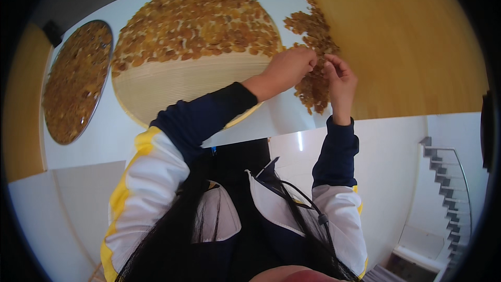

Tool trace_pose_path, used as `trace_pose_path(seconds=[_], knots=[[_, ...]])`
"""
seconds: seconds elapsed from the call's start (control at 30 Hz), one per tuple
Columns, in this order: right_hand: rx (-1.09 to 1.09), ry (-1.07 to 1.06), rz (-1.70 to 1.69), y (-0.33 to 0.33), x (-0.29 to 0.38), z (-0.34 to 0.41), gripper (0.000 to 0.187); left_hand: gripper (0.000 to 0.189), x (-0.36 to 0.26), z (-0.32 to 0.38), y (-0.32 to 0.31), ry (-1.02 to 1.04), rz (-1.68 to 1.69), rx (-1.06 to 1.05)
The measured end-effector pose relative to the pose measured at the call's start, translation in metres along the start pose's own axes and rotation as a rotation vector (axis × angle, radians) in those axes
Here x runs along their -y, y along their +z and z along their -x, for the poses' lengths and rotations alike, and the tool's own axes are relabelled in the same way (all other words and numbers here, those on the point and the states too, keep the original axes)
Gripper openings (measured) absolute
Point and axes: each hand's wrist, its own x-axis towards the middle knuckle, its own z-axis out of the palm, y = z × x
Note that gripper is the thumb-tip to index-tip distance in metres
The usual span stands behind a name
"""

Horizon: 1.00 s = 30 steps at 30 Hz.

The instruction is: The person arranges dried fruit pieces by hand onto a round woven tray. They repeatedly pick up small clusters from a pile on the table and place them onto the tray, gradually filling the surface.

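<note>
Small flat amber-brown pieces lie in a loose pile (315, 90) on the white tabletop. My left hand (291, 65) reaches across over the left side of this pile, its fingers curled down. Beside it, my right hand (343, 78) is at the pile's right edge with thumb and forefinger close together. The fingertips are too small and partly hidden to show whether either hand holds a piece. To the left lies a round woven tray (184, 82). Similar pieces (195, 27) are spread over its far part, and its near part shows bare weave.
An oval-looking metal-rimmed tray (76, 86) full of wet, shiny brown pieces stands at the far left. A wooden board or tabletop (399, 47) borders the pile on the right. The white table's front edge (235, 141) runs close to my body. Stairs (446, 188) show at lower right.
</note>
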Motion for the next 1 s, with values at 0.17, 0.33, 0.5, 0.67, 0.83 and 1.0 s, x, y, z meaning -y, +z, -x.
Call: trace_pose_path(seconds=[0.17,0.33,0.5,0.67,0.83,1.0], knots=[[0.231,0.093,-0.102,0.084,0.004,0.008,0.017,0.01,0.017,0.075,-0.111,-0.191,-0.066,-0.037],[0.484,-0.031,-0.136,0.172,0.017,0.018,0.01,0.008,0.031,0.139,-0.196,-0.386,-0.218,-0.161],[0.533,-0.052,0.068,0.239,0.033,0.021,0.01,0.011,0.049,0.16,-0.218,-0.473,-0.21,-0.261],[0.486,-0.143,0.203,0.27,0.041,0.029,0.009,0.012,0.063,0.163,-0.211,-0.363,-0.359,-0.266],[0.441,-0.216,0.271,0.275,0.04,0.033,0.009,0.013,0.065,0.166,-0.209,-0.375,-0.329,-0.284],[0.459,-0.364,0.318,0.259,0.039,0.035,0.008,0.013,0.059,0.17,-0.213,-0.411,-0.405,-0.268]])
